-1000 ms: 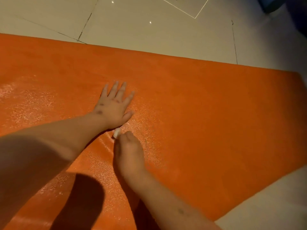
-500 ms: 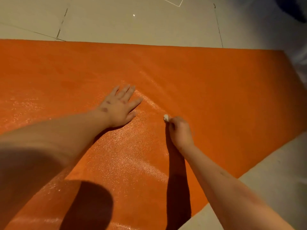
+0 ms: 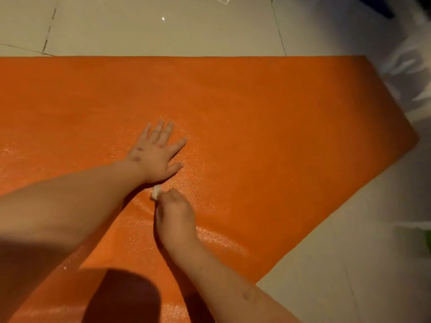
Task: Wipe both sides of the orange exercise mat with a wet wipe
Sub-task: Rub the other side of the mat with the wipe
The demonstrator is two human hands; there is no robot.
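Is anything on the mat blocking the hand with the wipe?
Only the left hand, flat on the orange mat just beyond the wet wipe the right hand grips. Rightward, nothing visible.

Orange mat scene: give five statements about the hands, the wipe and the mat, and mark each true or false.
1. The left hand lies flat on the orange mat with its fingers spread. True.
2. The right hand holds a wet wipe against the mat. True.
3. The wet wipe is blue. False: the bit that shows past the right hand is white.
4. The mat is rolled up. False: it lies unrolled on the tiled floor.
5. The right hand is farther from the camera than the left hand. False: it is nearer, just below the left hand's thumb.
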